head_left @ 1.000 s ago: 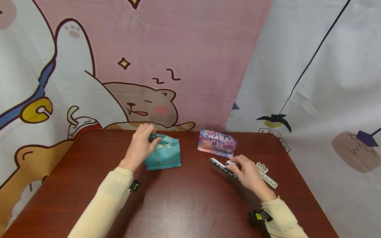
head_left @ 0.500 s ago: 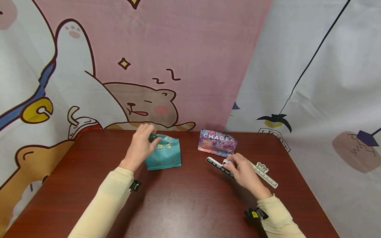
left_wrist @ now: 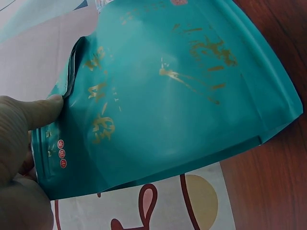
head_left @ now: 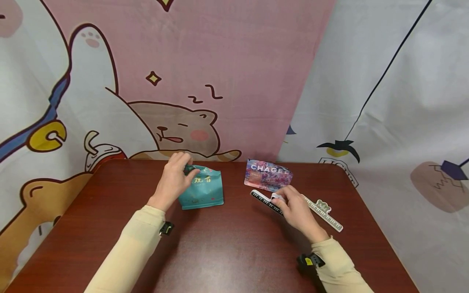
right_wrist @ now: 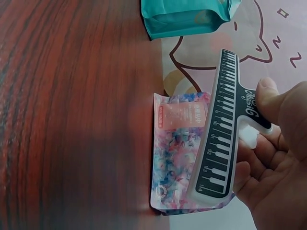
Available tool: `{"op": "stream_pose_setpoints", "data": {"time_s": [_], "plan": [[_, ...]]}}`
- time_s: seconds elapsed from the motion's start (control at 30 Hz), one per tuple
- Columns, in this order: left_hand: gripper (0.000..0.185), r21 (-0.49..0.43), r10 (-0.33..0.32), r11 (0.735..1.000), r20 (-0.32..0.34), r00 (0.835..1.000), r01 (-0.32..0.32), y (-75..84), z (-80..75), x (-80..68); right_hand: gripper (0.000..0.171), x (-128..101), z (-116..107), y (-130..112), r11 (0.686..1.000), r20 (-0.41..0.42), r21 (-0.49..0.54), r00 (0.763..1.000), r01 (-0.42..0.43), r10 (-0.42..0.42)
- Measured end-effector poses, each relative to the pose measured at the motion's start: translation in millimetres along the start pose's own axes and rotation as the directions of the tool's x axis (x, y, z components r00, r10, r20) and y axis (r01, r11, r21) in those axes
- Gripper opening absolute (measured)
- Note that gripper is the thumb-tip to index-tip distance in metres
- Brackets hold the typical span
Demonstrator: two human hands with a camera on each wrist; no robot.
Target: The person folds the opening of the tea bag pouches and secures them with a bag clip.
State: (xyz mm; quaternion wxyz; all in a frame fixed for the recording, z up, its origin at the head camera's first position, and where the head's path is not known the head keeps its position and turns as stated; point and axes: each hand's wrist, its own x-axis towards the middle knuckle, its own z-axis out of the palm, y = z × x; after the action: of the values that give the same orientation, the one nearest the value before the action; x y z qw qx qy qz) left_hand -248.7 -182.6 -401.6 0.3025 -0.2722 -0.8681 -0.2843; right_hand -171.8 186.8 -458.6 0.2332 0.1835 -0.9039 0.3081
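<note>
We're at the glossy red-brown wooden table (head_left: 220, 252): there's a teal foil pouch (head_left: 205, 194), the left hand (head_left: 169, 179) pinching its top; then a pink-and-blue printed pouch (head_left: 266, 176); and the right hand (head_left: 299, 208) grips a black-and-white piano-key clip (right_wrist: 219, 139), near a grey-green clip (head_left: 325, 213), apparently bear-topped.

cartoon-printed cloth (head_left: 256, 73) behind a table (head_left: 227, 252) suggests a makeshift booth.

Reddish-brown table (head_left: 227, 252) — on it teal bag (head_left: 204, 194), colourful pouch (head_left: 266, 176), pale clip (head_left: 325, 214).
</note>
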Motion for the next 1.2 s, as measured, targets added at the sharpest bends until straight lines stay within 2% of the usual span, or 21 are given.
{"op": "stream_pose_setpoints", "data": {"time_s": [0.37, 1.2], "plan": [[0.039, -0.001, -0.023, 1.0, 0.01, 1.0, 0.023, 1.2, 0.2, -0.1, 0.019, 6, 6, -4, 1.0, -0.007, 0.006, 1.0, -0.026, 0.026], [0.036, 0.0, -0.025, 1.0, 0.015, 1.0, 0.025, 0.8, 1.1, -0.1, 0.021, 29, 23, -12, 0.997, -0.1, 0.06, 0.994, 0.048, -0.042]]}}
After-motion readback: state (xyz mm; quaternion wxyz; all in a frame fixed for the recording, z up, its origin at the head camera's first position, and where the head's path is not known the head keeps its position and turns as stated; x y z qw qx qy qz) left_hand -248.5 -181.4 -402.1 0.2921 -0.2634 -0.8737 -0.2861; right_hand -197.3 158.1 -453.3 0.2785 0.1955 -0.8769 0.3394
